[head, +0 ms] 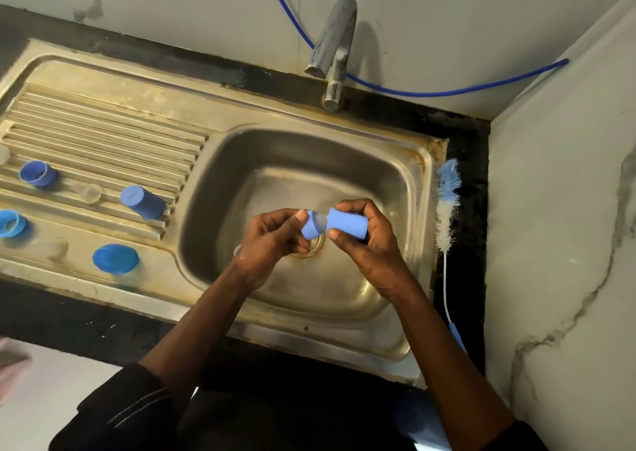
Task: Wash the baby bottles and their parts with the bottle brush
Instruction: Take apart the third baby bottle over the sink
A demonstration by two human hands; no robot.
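Sleeve (130,406), left hand (272,240), right hand (368,244), fingers (347,206) clamped on blue bottle (344,227) between them

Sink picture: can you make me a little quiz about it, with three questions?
1. True or false: a hand is holding the bottle brush.
2. Where is the blue baby bottle being held? A. over the sink basin; B. on the drainboard; C. on top of the tap.
3. Which hand grips the bottle's wide body: the left hand or the right hand?
Key: 1 false, it lies beside the basin's right rim; 2 A; 3 the right hand.
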